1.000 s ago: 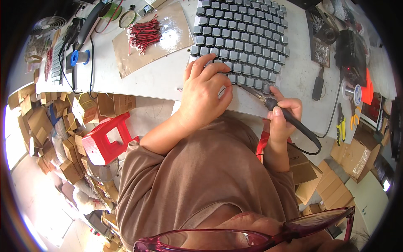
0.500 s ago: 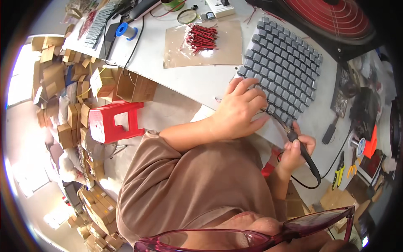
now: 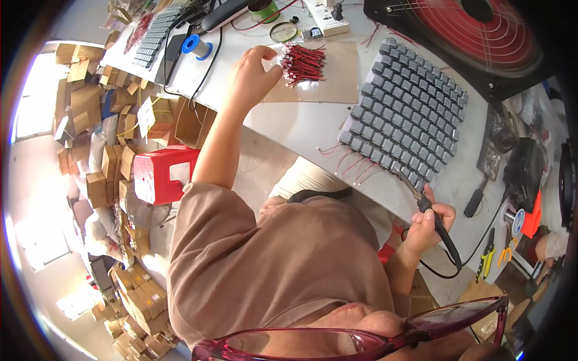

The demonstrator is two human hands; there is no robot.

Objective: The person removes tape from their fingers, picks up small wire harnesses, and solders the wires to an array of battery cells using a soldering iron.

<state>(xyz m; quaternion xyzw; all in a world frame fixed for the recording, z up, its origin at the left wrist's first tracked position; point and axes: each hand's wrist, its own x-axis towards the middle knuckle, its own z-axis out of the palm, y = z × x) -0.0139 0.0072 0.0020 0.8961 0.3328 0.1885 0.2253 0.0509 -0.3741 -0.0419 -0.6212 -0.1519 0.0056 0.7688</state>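
My right hand (image 3: 426, 231) grips a black-handled soldering iron (image 3: 444, 231). Its metal tip points at the near edge of a block of small grey square parts (image 3: 409, 111) set in rows. Several thin red wires (image 3: 355, 165) stick out from that near-left edge. My left hand (image 3: 254, 75) is stretched far forward, thumb and forefinger apart, beside the white-ended side of a pile of short red wires (image 3: 303, 64). The pile lies on a clear-brown sheet (image 3: 343, 75). Nothing shows between the left fingers.
A red-grilled fan (image 3: 500, 30) stands at the far right. A blue spool (image 3: 195, 46), power strip (image 3: 325, 18) and green tin (image 3: 263, 11) lie at the back. Yellow-handled cutters (image 3: 486, 256) and a solder reel (image 3: 513, 221) are at right. A red stool (image 3: 159, 174) and cardboard boxes (image 3: 138, 289) stand left.
My left hand has left the near edge of the grey block and gone forward and left to the wire pile. The red wires along that edge now show. My right hand still holds the iron.
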